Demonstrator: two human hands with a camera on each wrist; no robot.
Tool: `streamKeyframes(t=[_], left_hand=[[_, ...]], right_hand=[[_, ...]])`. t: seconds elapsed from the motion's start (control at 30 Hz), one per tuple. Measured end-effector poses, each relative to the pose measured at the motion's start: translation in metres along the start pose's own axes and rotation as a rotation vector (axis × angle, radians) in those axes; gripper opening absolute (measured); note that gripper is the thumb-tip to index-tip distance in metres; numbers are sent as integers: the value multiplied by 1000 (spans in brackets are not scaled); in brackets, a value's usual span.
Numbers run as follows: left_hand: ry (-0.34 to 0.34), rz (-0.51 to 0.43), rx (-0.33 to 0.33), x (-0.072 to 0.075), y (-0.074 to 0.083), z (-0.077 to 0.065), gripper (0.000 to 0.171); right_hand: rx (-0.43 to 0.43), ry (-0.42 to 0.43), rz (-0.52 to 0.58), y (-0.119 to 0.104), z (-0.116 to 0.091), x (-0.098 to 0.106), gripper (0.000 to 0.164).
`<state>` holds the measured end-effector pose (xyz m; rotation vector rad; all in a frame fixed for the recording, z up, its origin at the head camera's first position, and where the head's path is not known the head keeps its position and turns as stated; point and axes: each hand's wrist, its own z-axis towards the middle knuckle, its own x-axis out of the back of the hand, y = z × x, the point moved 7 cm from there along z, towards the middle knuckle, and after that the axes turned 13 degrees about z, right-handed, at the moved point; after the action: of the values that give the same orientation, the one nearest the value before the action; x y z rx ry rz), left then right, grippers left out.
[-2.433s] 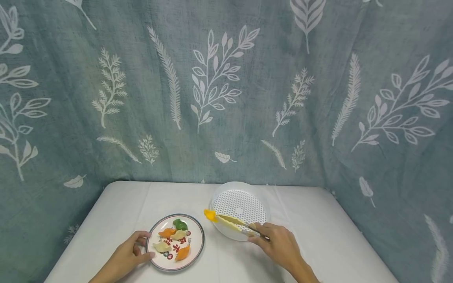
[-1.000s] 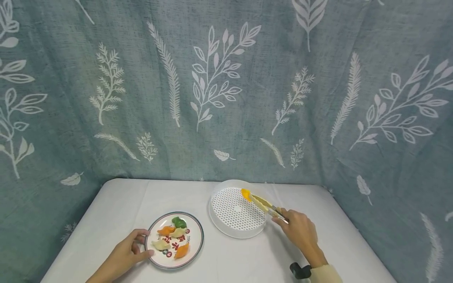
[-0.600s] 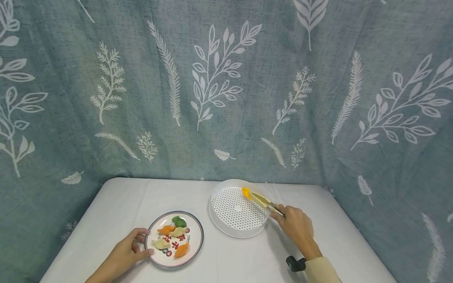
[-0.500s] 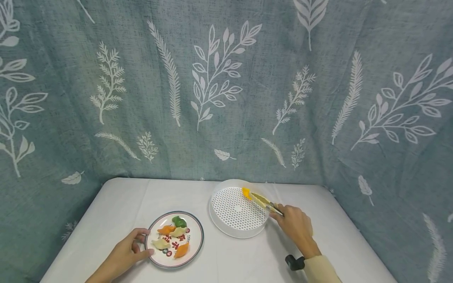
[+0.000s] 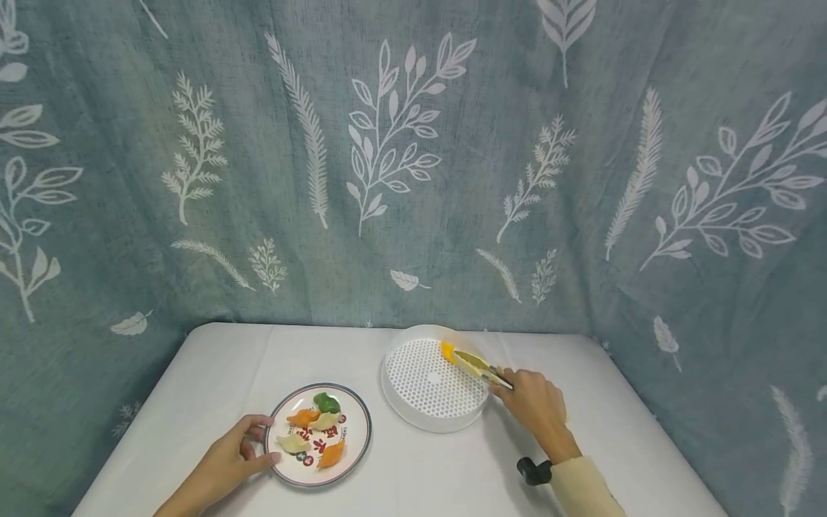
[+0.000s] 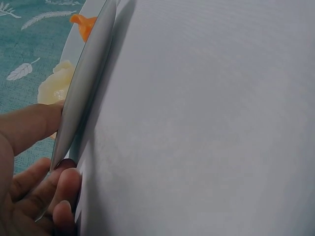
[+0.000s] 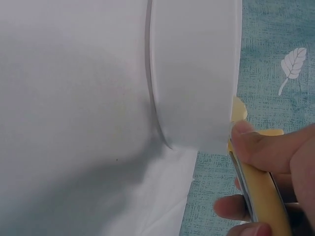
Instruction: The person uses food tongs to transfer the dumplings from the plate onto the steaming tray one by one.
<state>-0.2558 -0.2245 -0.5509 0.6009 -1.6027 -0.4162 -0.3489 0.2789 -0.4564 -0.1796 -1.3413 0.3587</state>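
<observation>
My left hand holds the left rim of a round white plate, thumb and fingers at its edge. In the left wrist view the plate's underside shows edge-on between thumb and fingers. On the plate lie a green dumpling, two orange dumplings and two pale dumplings. My right hand grips a pair of tongs with yellowish tips and metal arms. At the tips is a yellow dumpling, inside the white perforated steamer basket, near its far right wall.
A white cloth covers the table, whose back corners are rounded. Behind and beside it hangs a green-blue curtain with white leaf prints. A black wrist camera sits on the right wrist, by a cream sleeve.
My right hand has carried the yellow dumpling in the tongs from the basket's left edge to its far right inside, then shifted only slightly. My left hand stays at the plate.
</observation>
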Motion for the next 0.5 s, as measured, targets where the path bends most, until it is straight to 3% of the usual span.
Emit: streamKeyframes(t=[0.1,0.3,0.5], left_hand=[[-16,1,11,-2,-2,0,76],[-5,-9,0,-3,-1,0,74],[4,-7,-5,0,-2,0,74]], right_hand=[[-4,-14,29,1,-4,-1,53],[35,49,88,-1,-8,7,55],[-3,49,136,-3,-14,11,67]])
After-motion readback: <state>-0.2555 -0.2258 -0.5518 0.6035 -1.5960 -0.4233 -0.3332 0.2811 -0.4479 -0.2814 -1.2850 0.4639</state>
